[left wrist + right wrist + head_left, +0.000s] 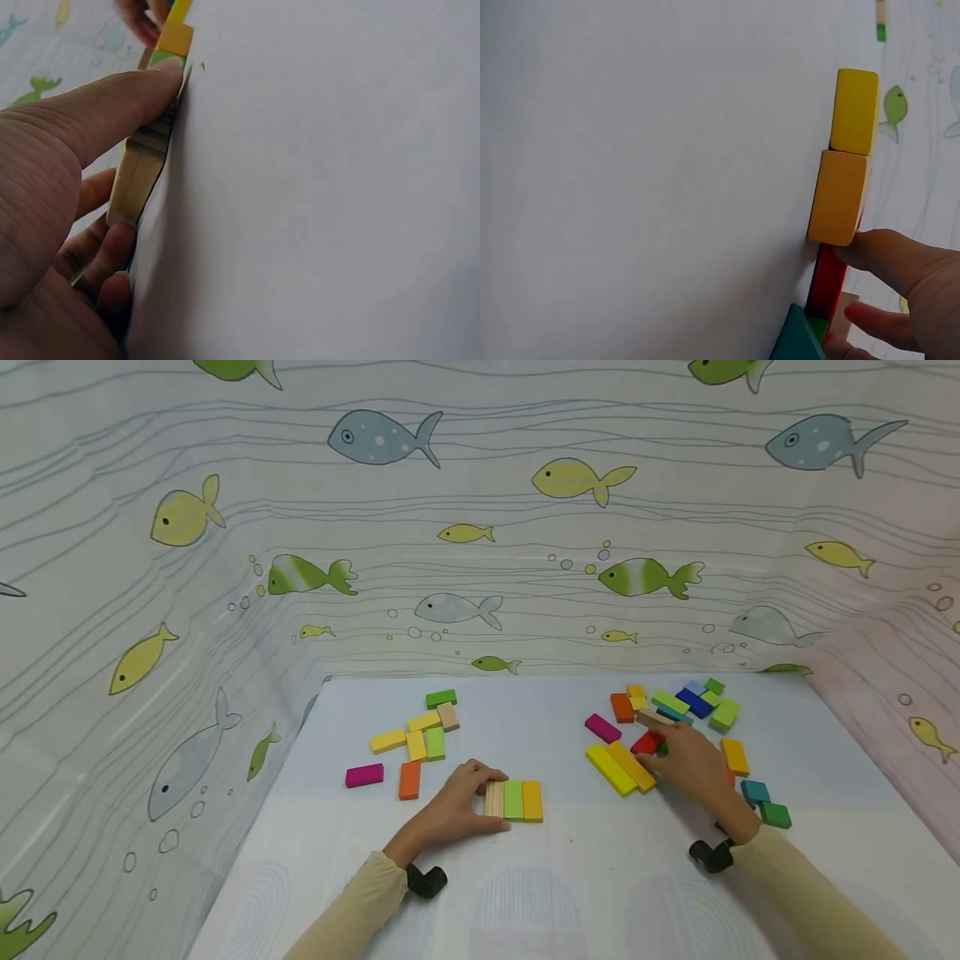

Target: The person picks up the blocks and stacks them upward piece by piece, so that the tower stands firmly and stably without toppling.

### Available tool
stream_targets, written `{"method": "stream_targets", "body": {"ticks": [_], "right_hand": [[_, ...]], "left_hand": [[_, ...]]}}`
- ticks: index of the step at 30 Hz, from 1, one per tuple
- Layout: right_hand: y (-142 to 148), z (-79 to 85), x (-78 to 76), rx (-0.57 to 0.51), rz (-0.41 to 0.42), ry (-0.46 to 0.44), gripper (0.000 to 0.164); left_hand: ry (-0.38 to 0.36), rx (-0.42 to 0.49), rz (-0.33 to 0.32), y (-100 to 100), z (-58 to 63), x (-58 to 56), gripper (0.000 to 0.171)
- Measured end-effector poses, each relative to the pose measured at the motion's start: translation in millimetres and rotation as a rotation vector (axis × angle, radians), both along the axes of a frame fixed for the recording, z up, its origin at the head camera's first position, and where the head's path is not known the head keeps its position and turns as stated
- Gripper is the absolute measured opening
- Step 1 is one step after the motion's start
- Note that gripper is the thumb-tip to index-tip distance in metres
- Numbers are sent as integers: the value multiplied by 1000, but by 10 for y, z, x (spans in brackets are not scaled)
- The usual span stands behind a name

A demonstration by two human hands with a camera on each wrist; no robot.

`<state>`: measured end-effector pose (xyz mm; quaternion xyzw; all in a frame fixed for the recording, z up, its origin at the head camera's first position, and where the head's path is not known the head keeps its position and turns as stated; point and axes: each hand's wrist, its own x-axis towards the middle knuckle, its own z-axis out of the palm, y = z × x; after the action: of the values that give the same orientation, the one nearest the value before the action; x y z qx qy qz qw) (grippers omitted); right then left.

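Note:
My left hand [457, 802] grips a short row of upright-edged blocks flat on the table, thumb on the near side and fingers on the far side. A plain wood block [494, 800] is closest to the palm, then a light green block [513, 800] and an orange block [532, 801]. In the left wrist view the thumb lies along the row's edge. My right hand [693, 768] reaches over a red block [827, 281], its thumb by the end of a yellow-orange block [838, 197]. Whether it pinches the red block I cannot tell. A wood block [654, 718] lies by its fingers.
On the left lie loose blocks, among them a magenta block [364, 776] and a red-orange block [409, 781]. A yellow block [611, 770] and several other coloured blocks surround the right hand, including a dark blue block [695, 702]. A fish-patterned sheet [480, 568] stands behind.

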<state>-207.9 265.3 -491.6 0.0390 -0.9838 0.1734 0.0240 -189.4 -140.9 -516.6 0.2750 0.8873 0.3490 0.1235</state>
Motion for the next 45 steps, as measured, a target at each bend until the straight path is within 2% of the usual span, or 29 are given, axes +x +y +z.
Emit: {"method": "stream_targets", "body": {"ticks": [6, 11, 15, 24, 33, 45], "right_hand": [[47, 29, -1, -104, 19, -3, 69], [-19, 113, 24, -204, 106, 42, 69], [-166, 158, 63, -292, 155, 19, 68], [-597, 135, 169, -320, 255, -39, 66], [-1020, -53, 227, -269, 376, -90, 60], [-1148, -155, 288, -305, 405, -137, 58]], "left_hand": [[0, -2, -3, 11, -13, -7, 71], [5, -8, 3, 3, -23, -10, 71], [4, -9, 7, -9, -37, -11, 70], [0, -8, 14, -5, -28, -11, 70], [-4, -11, 19, -1, -12, -5, 70], [-13, -2, 23, -1, -9, 0, 68]]}}
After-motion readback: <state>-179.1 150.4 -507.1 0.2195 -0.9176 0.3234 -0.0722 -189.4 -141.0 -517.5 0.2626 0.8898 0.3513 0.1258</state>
